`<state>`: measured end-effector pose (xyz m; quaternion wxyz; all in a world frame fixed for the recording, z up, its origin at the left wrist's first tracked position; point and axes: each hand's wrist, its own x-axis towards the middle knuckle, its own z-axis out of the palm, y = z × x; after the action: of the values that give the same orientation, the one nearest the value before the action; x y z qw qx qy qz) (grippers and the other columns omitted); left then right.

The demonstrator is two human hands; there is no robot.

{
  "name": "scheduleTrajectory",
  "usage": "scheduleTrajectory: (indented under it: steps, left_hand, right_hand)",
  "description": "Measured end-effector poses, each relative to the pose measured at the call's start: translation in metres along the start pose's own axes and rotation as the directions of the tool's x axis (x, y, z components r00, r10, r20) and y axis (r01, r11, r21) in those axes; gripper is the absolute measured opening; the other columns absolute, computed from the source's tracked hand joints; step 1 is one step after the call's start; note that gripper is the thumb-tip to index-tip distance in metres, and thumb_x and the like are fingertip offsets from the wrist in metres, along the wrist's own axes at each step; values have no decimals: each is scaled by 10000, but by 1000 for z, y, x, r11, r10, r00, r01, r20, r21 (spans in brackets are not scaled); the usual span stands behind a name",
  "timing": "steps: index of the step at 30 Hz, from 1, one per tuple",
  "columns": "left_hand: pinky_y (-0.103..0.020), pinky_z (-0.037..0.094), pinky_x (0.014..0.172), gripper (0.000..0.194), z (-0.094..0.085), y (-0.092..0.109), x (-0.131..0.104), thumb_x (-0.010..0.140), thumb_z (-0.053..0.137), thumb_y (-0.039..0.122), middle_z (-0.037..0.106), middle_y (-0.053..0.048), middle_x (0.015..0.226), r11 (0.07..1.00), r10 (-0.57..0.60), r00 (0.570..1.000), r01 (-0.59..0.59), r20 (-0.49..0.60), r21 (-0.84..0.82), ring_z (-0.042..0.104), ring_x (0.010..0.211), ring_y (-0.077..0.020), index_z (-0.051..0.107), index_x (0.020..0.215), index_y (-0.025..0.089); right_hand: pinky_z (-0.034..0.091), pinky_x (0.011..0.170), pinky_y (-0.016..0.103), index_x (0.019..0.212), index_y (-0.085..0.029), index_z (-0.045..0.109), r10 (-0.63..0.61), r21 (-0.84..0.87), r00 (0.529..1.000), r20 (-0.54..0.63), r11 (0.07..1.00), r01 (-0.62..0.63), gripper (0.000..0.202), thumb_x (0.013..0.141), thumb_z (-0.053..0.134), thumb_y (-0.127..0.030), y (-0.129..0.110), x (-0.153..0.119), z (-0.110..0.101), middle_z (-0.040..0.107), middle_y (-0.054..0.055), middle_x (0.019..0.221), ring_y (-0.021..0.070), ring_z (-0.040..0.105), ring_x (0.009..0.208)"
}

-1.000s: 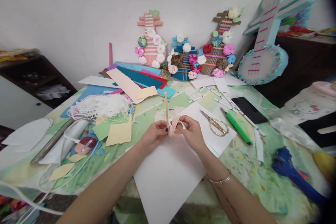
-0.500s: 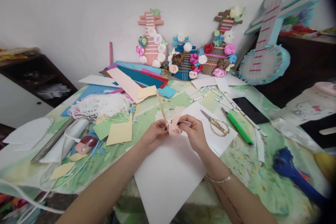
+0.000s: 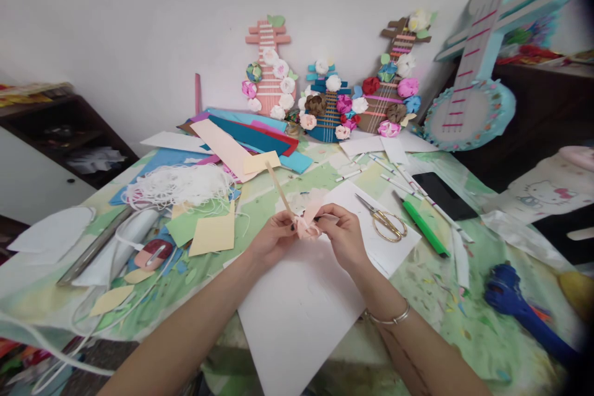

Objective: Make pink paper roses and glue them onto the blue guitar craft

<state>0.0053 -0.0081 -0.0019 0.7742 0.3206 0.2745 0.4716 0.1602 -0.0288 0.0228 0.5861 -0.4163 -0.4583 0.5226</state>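
Between both hands, a pale pink paper flower (image 3: 308, 228) is held above a white sheet (image 3: 301, 309). My left hand (image 3: 275, 236) is closed on its left side, and a thin tan stick (image 3: 278, 187) slants up from those fingers. Whether the stick is fixed to the flower I cannot tell. My right hand (image 3: 342, 232) pinches the flower's right edge, where a pink paper strip (image 3: 314, 203) stands up. Gold-handled scissors (image 3: 388, 224) lie to the right on white paper.
A green utility knife (image 3: 424, 228), a black phone (image 3: 444, 195) and a blue glue gun (image 3: 503, 288) lie on the right. White cord (image 3: 180, 187) and yellow paper squares (image 3: 212, 234) are on the left. Flower-covered paper instruments (image 3: 328, 108) lean against the wall.
The tan stick has tilted further left at its top. Both hands keep their grip on the flower in nearly the same place.
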Motion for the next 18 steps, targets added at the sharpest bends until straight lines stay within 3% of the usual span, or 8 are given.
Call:
scheduleTrajectory:
  steps: [3,6,9,11,14,18]
  left_hand:
    - [-281,441,715,192,-1,1,0,547,810,160,650,-16,661,1000,4,1000,-4,7,31,598,674,-137,656,661,143]
    - [-250,438,686,174,-1,2,0,565,796,143,657,-14,669,999,12,1000,-13,14,49,590,647,-114,659,674,139]
    - [-243,436,675,169,0,2,-1,568,792,140,660,-16,657,997,12,1000,-13,18,77,587,628,-109,658,670,134]
    - [-254,436,671,162,1,2,-2,578,788,150,658,-21,642,994,9,1000,-12,30,111,589,621,-117,653,667,131]
    - [-271,433,659,169,2,2,-3,584,785,165,658,-27,644,986,15,998,-24,57,162,590,617,-131,646,673,130]
    - [-283,428,659,182,2,0,-2,594,782,181,649,-29,646,965,41,995,-63,89,256,582,621,-137,629,676,128]
  right_hand:
    - [433,634,261,731,-183,640,-36,-41,999,-1,999,36,143,642,555,-108,-1,0,-1,648,1,724,130,561,653]
    - [447,812,319,875,-212,646,-182,-57,983,35,981,184,236,672,563,-125,-5,0,-4,657,36,965,181,589,914]
    - [383,957,386,1068,-262,610,-318,-155,944,89,932,328,342,731,592,-211,-11,-1,-8,539,55,1256,225,465,1185]
    - [353,993,412,1127,-288,591,-364,-268,922,132,883,387,374,755,618,-284,-14,-2,-9,477,52,1330,238,399,1252]
    - [323,1027,431,1110,-296,611,-402,-361,894,199,818,448,343,770,632,-331,-17,-3,-8,486,52,1316,240,392,1256]
    - [379,976,417,892,-261,677,-403,-379,882,243,798,469,119,819,587,-288,-17,-4,-6,612,58,1104,216,500,1116]
